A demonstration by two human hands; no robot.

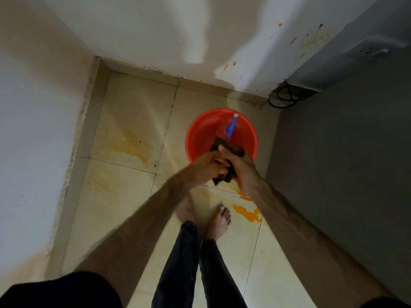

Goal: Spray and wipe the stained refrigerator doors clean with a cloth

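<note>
From the lower left of the frame the left arm stretches to the centre, where the left hand [205, 166] curls its grip tightly round a dark cloth [224, 177]. The right hand [241, 167], reaching in from the lower right, clenches the same crumpled, dark brown cloth, both held together over the near rim of a red basin [200, 134] holding a blue spray bottle [231, 127]. At the upper right stands the grey, stain-speckled refrigerator [347, 54].

spray bottle [230, 127] in the bucket [200, 138] — refrigerator [347, 130] right, wall [155, 30] behind.
</note>
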